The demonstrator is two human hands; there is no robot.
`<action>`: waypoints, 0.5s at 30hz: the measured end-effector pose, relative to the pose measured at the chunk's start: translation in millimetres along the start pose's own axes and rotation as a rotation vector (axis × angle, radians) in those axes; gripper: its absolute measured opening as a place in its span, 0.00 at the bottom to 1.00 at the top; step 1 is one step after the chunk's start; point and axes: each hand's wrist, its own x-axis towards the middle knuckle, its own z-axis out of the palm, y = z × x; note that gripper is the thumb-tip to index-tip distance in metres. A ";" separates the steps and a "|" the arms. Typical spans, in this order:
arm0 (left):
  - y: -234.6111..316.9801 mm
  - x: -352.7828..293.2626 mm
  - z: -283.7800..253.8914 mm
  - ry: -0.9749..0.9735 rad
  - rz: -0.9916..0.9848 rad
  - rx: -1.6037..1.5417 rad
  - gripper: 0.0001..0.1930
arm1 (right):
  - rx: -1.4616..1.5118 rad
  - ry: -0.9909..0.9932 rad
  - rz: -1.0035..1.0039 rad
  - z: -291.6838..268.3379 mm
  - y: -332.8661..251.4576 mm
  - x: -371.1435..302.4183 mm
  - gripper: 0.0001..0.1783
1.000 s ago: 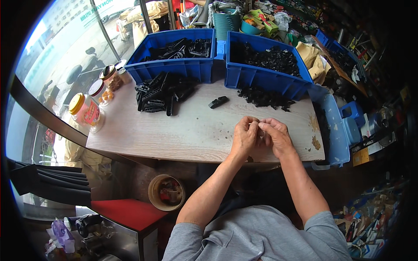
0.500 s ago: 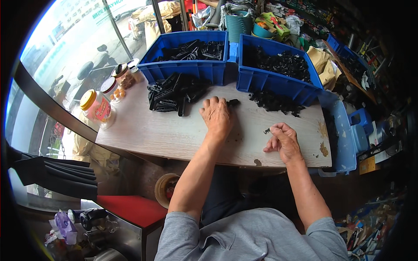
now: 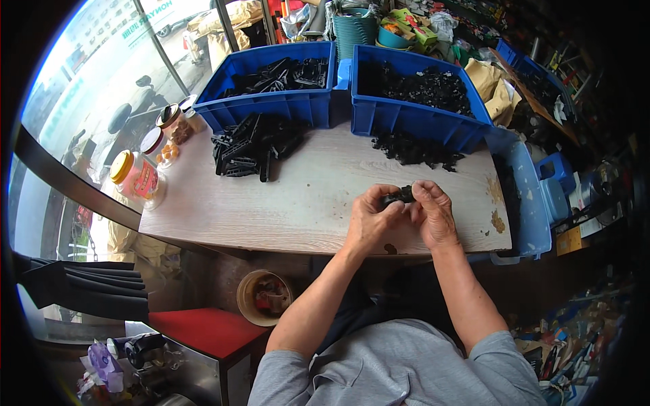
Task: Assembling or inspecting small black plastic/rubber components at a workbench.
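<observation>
Over the front right of the table, my left hand [image 3: 367,222] is closed round a short black plastic part [image 3: 398,197]. At its right end my right hand [image 3: 435,215] is closed in a pinch, thumb and fingertips pressing a small black plastic piece against the part. The fingers mostly hide that small piece. Farther back on the right lies a heap of small black pieces [image 3: 416,153], in front of a blue bin [image 3: 420,130] filled with similar ones. A pile of long black plastic parts [image 3: 252,150] lies to the left, before another blue bin [image 3: 264,108] of long parts.
Several lidded jars [image 3: 139,177] stand along the table's [image 3: 298,210] left edge by the window. A light blue tub [image 3: 531,203] adjoins the right edge. Below the front edge is a round bucket [image 3: 248,298], beside a red-topped cabinet [image 3: 203,331].
My left hand has lifted the black part off the table and brought it right and nearer. My right hand has met it with the small piece. The view has shifted slightly.
</observation>
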 end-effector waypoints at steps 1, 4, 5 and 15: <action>0.6 -1.7 1.9 -0.018 -0.020 -0.023 0.11 | 0.023 -0.013 0.023 3.4 -3.3 -1.3 0.07; 3.9 -2.3 9.1 -0.049 -0.054 -0.088 0.11 | 0.041 -0.026 0.065 5.6 -5.4 -3.4 0.06; 5.2 -2.3 10.0 -0.051 -0.066 -0.075 0.11 | 0.036 -0.029 0.084 5.5 -5.5 -3.8 0.06; 22.3 -3.0 13.2 0.034 -0.160 -0.169 0.10 | 0.021 -0.030 0.107 1.8 -1.3 -0.1 0.06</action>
